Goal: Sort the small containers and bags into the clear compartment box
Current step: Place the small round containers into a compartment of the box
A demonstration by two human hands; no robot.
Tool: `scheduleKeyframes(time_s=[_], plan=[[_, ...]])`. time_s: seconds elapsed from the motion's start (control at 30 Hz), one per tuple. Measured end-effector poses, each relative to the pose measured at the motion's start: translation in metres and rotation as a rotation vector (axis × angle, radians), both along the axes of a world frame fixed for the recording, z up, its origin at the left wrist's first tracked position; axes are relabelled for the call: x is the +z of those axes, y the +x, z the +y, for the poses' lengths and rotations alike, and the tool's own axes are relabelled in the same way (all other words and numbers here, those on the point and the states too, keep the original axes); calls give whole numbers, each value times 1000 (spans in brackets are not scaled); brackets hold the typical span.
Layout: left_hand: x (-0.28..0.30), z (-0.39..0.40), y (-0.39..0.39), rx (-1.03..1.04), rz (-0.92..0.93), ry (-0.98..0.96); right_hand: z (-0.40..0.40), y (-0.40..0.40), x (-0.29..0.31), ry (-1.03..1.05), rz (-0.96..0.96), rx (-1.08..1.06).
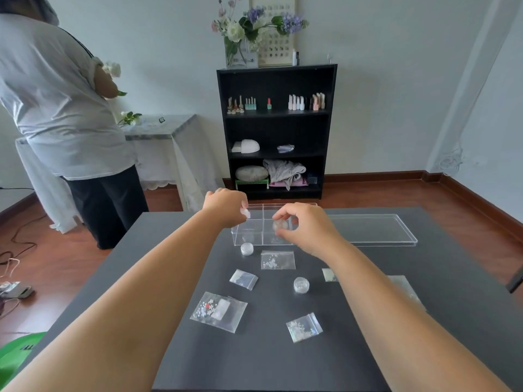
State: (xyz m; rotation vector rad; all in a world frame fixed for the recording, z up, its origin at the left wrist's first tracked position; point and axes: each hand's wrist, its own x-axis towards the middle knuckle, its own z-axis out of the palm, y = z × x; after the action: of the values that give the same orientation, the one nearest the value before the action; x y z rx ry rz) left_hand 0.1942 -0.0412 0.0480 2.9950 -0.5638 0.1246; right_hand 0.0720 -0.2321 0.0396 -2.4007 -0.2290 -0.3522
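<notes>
While a small white piece [245,213] is pinched in the left hand [226,206] and a round jar [280,225] in the right hand [305,227], both over the clear box [254,236] on the table [169,306], a drop outside the compartments is risked if either grip is loosened early.

1. Dark grey, unpatterned: table [175,349].
2. Colourless, transparent: compartment box [249,236], lid [370,230], bags.
3. White beads with one red: largest bag [218,311].
4. Silvery, glittering: round container [301,284].
5. Black: bookshelf [276,131].
6. Reddish-brown: floor [396,190].
</notes>
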Motion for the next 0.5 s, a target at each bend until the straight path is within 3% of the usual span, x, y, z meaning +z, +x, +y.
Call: scheduleKeyframes(time_s=[0.23,0.5], plan=[[-15,-22,14,-5,-64,309,-9,6,-35,42,-79,-71],[-25,-28,20,57,-93,292,-14,8,-53,41,-111,-91]])
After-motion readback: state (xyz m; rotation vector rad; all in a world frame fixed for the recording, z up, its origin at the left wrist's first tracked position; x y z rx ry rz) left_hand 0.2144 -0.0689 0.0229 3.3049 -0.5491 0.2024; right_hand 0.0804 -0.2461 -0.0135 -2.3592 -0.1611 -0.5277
